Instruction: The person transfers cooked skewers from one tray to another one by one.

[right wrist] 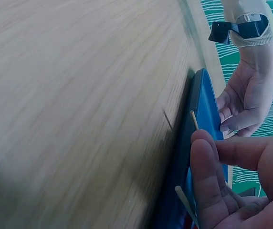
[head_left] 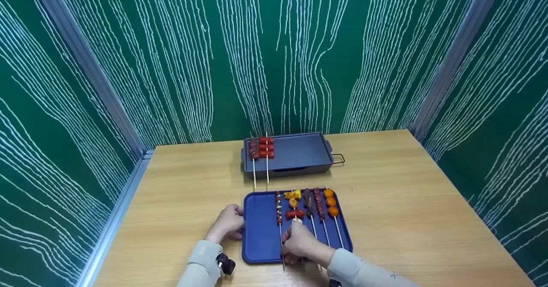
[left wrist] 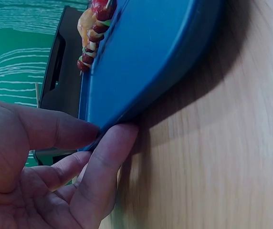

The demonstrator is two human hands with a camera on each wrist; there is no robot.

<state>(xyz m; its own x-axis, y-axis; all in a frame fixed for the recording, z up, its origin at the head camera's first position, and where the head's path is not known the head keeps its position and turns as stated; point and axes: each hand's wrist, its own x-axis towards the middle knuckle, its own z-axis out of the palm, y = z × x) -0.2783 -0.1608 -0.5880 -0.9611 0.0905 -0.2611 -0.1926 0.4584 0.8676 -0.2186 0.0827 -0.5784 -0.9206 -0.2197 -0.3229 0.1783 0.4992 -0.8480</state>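
A blue tray (head_left: 261,231) lies on the table with several skewers on it. My left hand (head_left: 229,222) pinches the tray's left rim between thumb and fingers, close up in the left wrist view. My right hand (head_left: 302,242) is over the tray's near part, its thumb and fingers pinching the stick of the leftmost skewer (head_left: 279,207), which has small dark-red and pale pieces. Beside it lies a mixed skewer (head_left: 294,213) with yellow and red pieces, its stick partly hidden by the right hand. In the right wrist view, a stick end (right wrist: 194,119) juts past the fingertips.
Further right on the tray are a dark meat skewer (head_left: 308,201), a reddish one (head_left: 319,205) and an orange-ball skewer (head_left: 330,202). Behind the tray stands a dark grill (head_left: 299,150) with a wire handle, carrying a meat skewer (head_left: 254,148) and a red sausage skewer (head_left: 266,147). Green walls surround the table.
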